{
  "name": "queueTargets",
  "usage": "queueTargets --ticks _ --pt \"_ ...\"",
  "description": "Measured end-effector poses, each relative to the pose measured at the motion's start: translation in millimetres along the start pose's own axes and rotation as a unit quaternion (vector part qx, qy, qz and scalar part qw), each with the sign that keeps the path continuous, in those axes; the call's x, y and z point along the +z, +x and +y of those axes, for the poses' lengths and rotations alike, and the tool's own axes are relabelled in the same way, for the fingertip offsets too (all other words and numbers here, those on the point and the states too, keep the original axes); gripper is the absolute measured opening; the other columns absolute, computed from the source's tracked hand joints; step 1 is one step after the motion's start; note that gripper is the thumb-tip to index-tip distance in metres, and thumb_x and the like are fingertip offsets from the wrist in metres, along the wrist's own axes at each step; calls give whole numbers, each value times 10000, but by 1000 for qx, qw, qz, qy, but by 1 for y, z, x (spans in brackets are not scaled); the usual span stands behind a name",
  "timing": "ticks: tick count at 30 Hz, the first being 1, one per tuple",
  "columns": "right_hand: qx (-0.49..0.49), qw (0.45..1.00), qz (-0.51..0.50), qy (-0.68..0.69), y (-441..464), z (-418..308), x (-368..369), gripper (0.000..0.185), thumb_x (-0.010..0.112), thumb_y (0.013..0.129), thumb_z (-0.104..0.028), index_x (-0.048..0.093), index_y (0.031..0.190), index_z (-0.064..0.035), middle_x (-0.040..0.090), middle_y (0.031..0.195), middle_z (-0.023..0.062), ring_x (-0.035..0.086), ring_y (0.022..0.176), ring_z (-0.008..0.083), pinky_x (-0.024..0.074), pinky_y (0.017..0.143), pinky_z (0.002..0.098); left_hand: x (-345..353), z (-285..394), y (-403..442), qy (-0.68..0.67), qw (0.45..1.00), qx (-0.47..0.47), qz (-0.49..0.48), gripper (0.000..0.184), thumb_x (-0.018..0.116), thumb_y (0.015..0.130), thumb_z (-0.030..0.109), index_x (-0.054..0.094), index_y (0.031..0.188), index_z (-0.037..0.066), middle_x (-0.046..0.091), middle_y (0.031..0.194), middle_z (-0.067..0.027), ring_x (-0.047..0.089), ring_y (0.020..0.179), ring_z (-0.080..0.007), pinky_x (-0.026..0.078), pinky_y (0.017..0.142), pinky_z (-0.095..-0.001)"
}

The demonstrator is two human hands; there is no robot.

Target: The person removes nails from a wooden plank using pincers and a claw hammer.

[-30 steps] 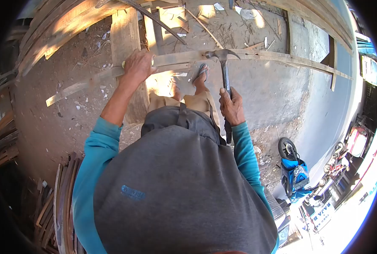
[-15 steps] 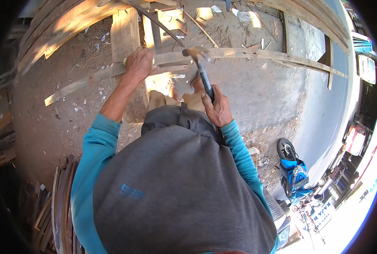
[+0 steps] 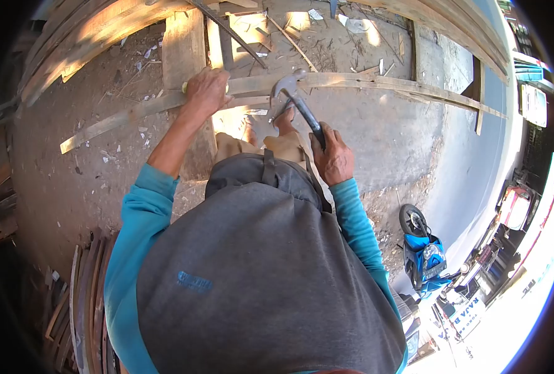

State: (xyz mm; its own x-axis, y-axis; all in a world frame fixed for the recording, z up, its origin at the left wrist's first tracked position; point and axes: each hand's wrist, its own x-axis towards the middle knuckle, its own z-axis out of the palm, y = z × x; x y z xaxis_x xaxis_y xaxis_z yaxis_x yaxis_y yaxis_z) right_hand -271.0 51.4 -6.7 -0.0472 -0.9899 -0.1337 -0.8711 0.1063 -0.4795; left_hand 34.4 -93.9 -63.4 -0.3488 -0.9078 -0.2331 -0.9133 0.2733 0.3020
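My right hand (image 3: 335, 159) is wrapped round the dark handle of a claw hammer (image 3: 307, 114). The hammer's metal head hangs over the middle of a long wooden batten (image 3: 376, 80), which crosses the view from left to right; whether they touch I cannot tell. My left hand (image 3: 207, 91) is closed on the same batten, left of the hammer. Something small and pale yellow shows at the edges of that hand, mostly hidden by it. Beneath the left hand a wide plank (image 3: 183, 53) runs away from me, and a shorter wood piece (image 3: 250, 101) lies just below the batten.
Long boards (image 3: 96, 34) are stacked at the upper left, and more beams (image 3: 457, 28) lie at the upper right. Curved-looking strips (image 3: 90, 305) stand at the lower left. A blue motorbike (image 3: 425, 252) is parked at the right. Wood scraps litter the dirt floor.
My right hand has shifted right, and the hammer has turned so that its claw now shows on the near side. My left hand stays in place on the batten.
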Motion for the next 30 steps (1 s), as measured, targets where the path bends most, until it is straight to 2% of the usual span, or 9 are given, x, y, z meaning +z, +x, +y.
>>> queueTargets --ticks 2,5,10,15,21,23,25,28,30 --pt "-46 998 -43 -19 0 -19 -9 330 696 944 -264 633 1225 -104 676 960 160 680 802 395 554 677 473 -5 1 -1 1 1000 -14 -14 367 878 723 274 695 951 51 709 1003 -138 656 1038 -319 551 880 -450" --pt "-24 997 -64 -42 -1 -20 1 346 699 941 -277 633 1238 -112 670 959 160 683 808 397 559 689 468 -4 0 -4 4 1000 -14 -3 368 880 721 264 693 948 44 707 986 -142 655 1027 -323 550 877 -454" --pt "-21 998 46 33 32 15 -3 336 697 936 -265 631 1198 -65 691 972 203 684 822 434 545 689 512 6 -2 -3 -1 1000 -7 13 372 880 707 240 682 962 54 683 986 -125 640 988 -325 527 854 -463" --pt "-72 995 51 40 139 8 -31 348 690 941 -272 620 1196 -45 691 1001 236 686 888 441 547 720 511 1 3 -2 3 999 -3 42 367 887 691 245 683 932 58 671 955 -125 632 983 -325 526 839 -455" --pt "-140 984 52 99 298 -48 -18 332 651 947 -258 633 1181 -23 682 1068 274 666 927 487 535 776 545 7 3 1 1 999 -35 18 436 891 661 249 691 1012 85 699 983 -121 648 1019 -311 537 847 -451" --pt "-182 981 46 55 357 -66 -17 366 675 923 -257 662 1181 2 687 1063 264 668 1010 430 526 912 462 1 9 -3 2 998 -53 21 456 893 633 247 690 1006 82 697 970 -117 635 1016 -312 509 848 -467" --pt "-217 973 83 -3 402 -60 -13 403 673 914 -253 638 1247 -27 651 1200 253 599 1170 411 488 1000 469 1 10 -2 -11 998 -70 1 465 912 644 290 708 1006 80 703 1004 -119 629 1027 -325 499 886 -466" --pt "-168 974 152 -16 431 -51 -22 450 670 911 -250 589 1309 -58 591 1301 238 520 1255 419 447 1053 500 3 13 -1 -12 996 -84 19 508 923 629 292 734 1062 105 701 1015 -113 630 1022 -321 515 892 -462" --pt "-125 988 73 -60 444 -36 -18 485 668 909 -245 543 1347 -80 550 1331 240 488 1265 437 427 1052 528 0 13 -1 -5 996 -88 26 505 923 626 292 733 1055 107 699 1010 -111 630 1017 -319 519 894 -458"
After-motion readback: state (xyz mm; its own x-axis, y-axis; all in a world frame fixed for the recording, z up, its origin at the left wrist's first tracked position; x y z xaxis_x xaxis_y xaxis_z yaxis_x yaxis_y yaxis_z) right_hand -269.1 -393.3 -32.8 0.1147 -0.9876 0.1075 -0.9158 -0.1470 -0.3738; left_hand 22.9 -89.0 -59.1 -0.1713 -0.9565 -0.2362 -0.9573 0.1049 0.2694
